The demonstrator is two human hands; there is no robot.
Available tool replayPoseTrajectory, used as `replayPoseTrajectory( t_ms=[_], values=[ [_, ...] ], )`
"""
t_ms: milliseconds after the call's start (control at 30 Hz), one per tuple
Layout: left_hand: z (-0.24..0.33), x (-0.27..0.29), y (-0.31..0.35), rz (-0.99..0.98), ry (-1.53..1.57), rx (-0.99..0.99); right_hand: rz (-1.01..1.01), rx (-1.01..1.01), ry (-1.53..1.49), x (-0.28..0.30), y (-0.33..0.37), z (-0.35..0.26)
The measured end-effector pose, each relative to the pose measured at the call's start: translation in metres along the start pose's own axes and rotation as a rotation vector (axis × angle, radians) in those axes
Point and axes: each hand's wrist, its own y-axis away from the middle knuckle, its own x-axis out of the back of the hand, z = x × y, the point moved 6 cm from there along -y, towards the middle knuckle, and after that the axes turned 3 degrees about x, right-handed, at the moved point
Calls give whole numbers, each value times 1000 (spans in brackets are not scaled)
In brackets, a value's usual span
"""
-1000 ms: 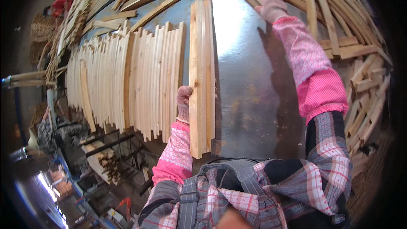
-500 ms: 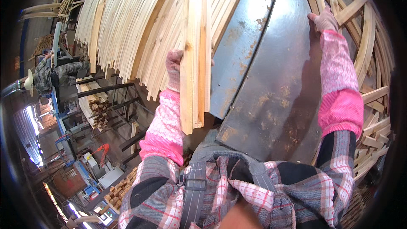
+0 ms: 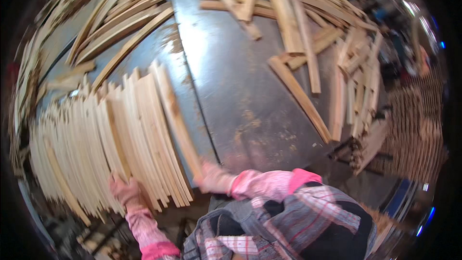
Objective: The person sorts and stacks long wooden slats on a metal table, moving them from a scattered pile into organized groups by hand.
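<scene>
Metal tabletop (image 3: 240, 94): smooth, grey, bluer on the left part, darker on the right; a dark seam (image 3: 193, 81) divides the two. Brown dusty patches (image 3: 248, 115) on the surface. White glare (image 3: 207, 36) near the seam's far end. Right side: tall stack of brown wood (image 3: 416, 125), layered, beyond the tabletop. Upper right: dim, cluttered background with bright streaks of light (image 3: 411, 7), source unclear. Lower right: blue beam (image 3: 398, 202); small blue light (image 3: 426, 221) near the rim. Lower left: dark area with bars, detail blurred.
</scene>
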Motion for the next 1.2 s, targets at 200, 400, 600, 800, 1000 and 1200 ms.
replayPoseTrajectory(
  t_ms=[200,400,600,800,1000,1200],
  values=[
    [27,23,-7,-115,-148,138,-409,26,471,3,-11,-17],
    [43,17,3,-81,-205,296,967,-119,627,336,-4,6],
    [148,30,-33,24,21,-99,1148,-809,885,541,-58,100],
    [288,32,-52,142,474,-431,671,16,424,522,2,76],
    [473,23,-94,65,723,-657,578,113,-632,489,38,112],
    [620,-1,-141,-50,614,-565,601,188,-700,473,80,108]
  ],
)
